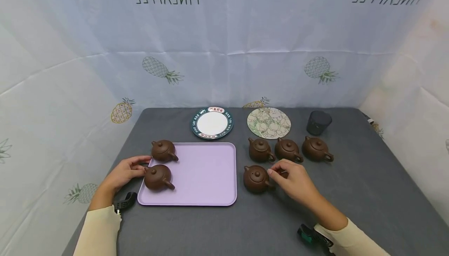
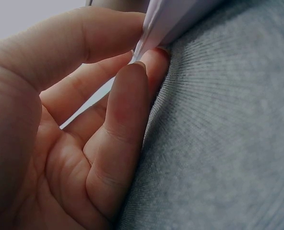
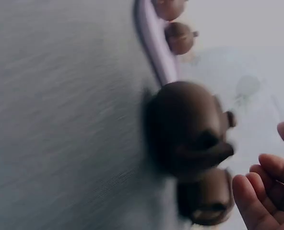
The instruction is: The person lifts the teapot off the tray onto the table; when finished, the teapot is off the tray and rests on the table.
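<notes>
My left hand (image 1: 122, 174) grips the left rim of a lilac tray (image 1: 203, 178); in the left wrist view thumb and fingers pinch its edge (image 2: 149, 28). On the tray's left side sit two brown teapots, a rear teapot (image 1: 163, 150) and a front teapot (image 1: 158, 177). Right of the tray, another brown teapot (image 1: 256, 179) stands on the table, its handle toward my right hand (image 1: 294, 180). That hand hovers beside the handle, thumb and fingers parted in the right wrist view, apart from the teapot (image 3: 185, 127). A brown piece (image 1: 283, 174) shows partly hidden behind the fingers.
Behind the right hand stand three more teapots in a row: left (image 1: 260, 150), middle (image 1: 287, 149) and right (image 1: 317, 149). At the back are a green-rimmed plate (image 1: 212, 123), a round patterned mat (image 1: 269, 122) and a dark cup (image 1: 318, 123). A pineapple-print cloth (image 1: 228, 76) hangs behind the table.
</notes>
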The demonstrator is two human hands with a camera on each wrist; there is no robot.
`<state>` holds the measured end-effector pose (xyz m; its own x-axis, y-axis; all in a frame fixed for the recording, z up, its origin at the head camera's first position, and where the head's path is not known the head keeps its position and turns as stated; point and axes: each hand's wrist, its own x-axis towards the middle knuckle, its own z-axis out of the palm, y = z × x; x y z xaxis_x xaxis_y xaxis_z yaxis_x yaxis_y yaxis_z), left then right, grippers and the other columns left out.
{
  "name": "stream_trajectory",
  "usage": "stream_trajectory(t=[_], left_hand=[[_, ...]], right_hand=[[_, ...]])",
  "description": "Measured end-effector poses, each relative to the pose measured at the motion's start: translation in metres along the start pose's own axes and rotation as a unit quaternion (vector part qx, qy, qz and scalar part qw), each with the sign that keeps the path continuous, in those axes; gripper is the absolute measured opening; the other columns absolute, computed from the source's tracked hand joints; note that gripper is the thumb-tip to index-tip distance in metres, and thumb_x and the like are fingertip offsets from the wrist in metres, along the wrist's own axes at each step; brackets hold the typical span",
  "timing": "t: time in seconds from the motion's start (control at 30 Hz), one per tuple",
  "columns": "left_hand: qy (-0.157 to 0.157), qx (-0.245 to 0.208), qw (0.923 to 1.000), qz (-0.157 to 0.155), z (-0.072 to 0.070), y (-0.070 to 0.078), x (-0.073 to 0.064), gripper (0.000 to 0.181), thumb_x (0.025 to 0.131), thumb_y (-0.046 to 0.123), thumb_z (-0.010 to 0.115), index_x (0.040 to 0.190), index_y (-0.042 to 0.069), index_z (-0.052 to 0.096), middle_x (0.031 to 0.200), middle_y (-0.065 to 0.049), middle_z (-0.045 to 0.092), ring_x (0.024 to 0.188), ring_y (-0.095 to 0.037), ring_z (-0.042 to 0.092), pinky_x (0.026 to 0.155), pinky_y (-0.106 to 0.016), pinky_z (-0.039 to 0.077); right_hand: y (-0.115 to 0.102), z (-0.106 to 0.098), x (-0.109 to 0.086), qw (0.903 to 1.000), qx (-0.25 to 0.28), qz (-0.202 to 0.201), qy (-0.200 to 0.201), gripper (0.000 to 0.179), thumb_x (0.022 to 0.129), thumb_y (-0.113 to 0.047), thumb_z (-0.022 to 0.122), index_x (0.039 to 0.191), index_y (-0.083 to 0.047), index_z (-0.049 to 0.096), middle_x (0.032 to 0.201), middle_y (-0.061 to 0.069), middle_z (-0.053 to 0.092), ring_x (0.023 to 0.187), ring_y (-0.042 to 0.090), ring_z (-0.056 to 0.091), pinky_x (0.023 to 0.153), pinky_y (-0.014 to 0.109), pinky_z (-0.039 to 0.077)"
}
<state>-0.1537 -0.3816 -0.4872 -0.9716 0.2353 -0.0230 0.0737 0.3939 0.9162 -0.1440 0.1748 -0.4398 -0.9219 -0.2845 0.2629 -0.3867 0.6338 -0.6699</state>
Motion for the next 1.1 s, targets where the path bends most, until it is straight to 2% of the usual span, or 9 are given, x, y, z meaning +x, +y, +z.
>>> stream_trajectory(t=[0.13, 0.27, 0.33, 0.5, 0.63, 0.77, 0.97, 1.1], left_hand=[[0.007, 0.002, 1.0, -0.003, -0.001, -0.003, -0.002, 0.049, 0.087, -0.009, 0.063, 0.132, -0.016, 0.046, 0.119, -0.019, 0.063, 0.089, -0.009, 0.066, 0.077, -0.02, 0.049], [0.003, -0.007, 0.9999, 0.008, -0.001, -0.004, -0.003, 0.049, 0.087, -0.009, 0.063, 0.131, -0.018, 0.046, 0.116, -0.011, 0.066, 0.089, -0.008, 0.066, 0.077, -0.019, 0.049], [0.001, -0.015, 0.9998, 0.014, 0.0, -0.004, -0.003, 0.049, 0.087, -0.008, 0.064, 0.131, -0.018, 0.045, 0.118, -0.011, 0.065, 0.09, -0.008, 0.066, 0.078, -0.019, 0.049], [0.001, -0.018, 0.9997, 0.015, 0.003, -0.002, -0.002, 0.05, 0.086, -0.008, 0.065, 0.131, -0.018, 0.045, 0.12, -0.021, 0.062, 0.09, -0.007, 0.066, 0.077, -0.019, 0.049], [0.0, -0.015, 0.9998, 0.014, 0.004, 0.0, -0.001, 0.05, 0.087, -0.008, 0.064, 0.132, -0.018, 0.045, 0.122, -0.03, 0.058, 0.09, -0.007, 0.066, 0.077, -0.019, 0.049], [-0.004, -0.012, 0.9998, 0.017, 0.004, 0.001, -0.001, 0.05, 0.087, -0.008, 0.064, 0.133, -0.018, 0.045, 0.124, -0.035, 0.054, 0.09, -0.007, 0.065, 0.077, -0.019, 0.049], [-0.004, -0.009, 0.9998, 0.019, 0.002, 0.0, -0.001, 0.05, 0.087, -0.008, 0.064, 0.132, -0.018, 0.044, 0.126, -0.033, 0.053, 0.09, -0.007, 0.065, 0.077, -0.019, 0.049], [-0.003, -0.004, 0.9998, 0.019, 0.001, 0.001, 0.0, 0.049, 0.087, -0.008, 0.064, 0.132, -0.018, 0.045, 0.125, -0.032, 0.055, 0.09, -0.007, 0.065, 0.076, -0.019, 0.049]], right_hand=[[-0.023, 0.011, 0.018, 0.9985, 0.02, -0.051, -0.008, 0.006, 0.092, -0.028, 0.07, 0.094, -0.022, 0.071, 0.088, -0.016, 0.06, 0.079, 0.003, 0.058, 0.07, 0.03, 0.051], [-0.053, 0.035, 0.036, 0.9936, 0.06, -0.082, -0.05, 0.01, 0.091, -0.024, 0.07, 0.098, -0.018, 0.072, 0.088, -0.014, 0.06, 0.08, 0.003, 0.058, 0.072, 0.029, 0.052], [-0.068, 0.05, 0.043, 0.9908, 0.07, -0.088, -0.075, 0.011, 0.091, -0.023, 0.07, 0.099, -0.016, 0.072, 0.087, -0.013, 0.06, 0.08, 0.004, 0.057, 0.072, 0.027, 0.052], [-0.097, 0.092, 0.056, 0.9817, 0.09, -0.093, -0.139, 0.012, 0.093, -0.027, 0.067, 0.097, -0.017, 0.071, 0.085, -0.013, 0.06, 0.08, 0.004, 0.057, 0.072, 0.024, 0.05], [-0.113, 0.124, 0.062, 0.9724, 0.113, -0.088, -0.184, 0.014, 0.093, -0.031, 0.066, 0.094, -0.018, 0.071, 0.081, -0.014, 0.059, 0.079, 0.003, 0.055, 0.068, 0.022, 0.047], [-0.125, 0.152, 0.066, 0.9656, 0.138, -0.07, -0.209, 0.015, 0.092, -0.033, 0.068, 0.091, -0.018, 0.07, 0.078, -0.014, 0.059, 0.074, 0.002, 0.053, 0.063, 0.021, 0.045], [-0.139, 0.186, 0.07, 0.9522, 0.201, -0.017, -0.229, 0.016, 0.089, -0.036, 0.071, 0.085, -0.021, 0.067, 0.07, -0.01, 0.062, 0.062, 0.004, 0.057, 0.051, 0.024, 0.044], [-0.144, 0.203, 0.07, 0.9494, 0.213, -0.009, -0.231, 0.017, 0.089, -0.033, 0.073, 0.08, -0.021, 0.065, 0.063, -0.01, 0.06, 0.055, 0.004, 0.058, 0.047, 0.024, 0.043]])
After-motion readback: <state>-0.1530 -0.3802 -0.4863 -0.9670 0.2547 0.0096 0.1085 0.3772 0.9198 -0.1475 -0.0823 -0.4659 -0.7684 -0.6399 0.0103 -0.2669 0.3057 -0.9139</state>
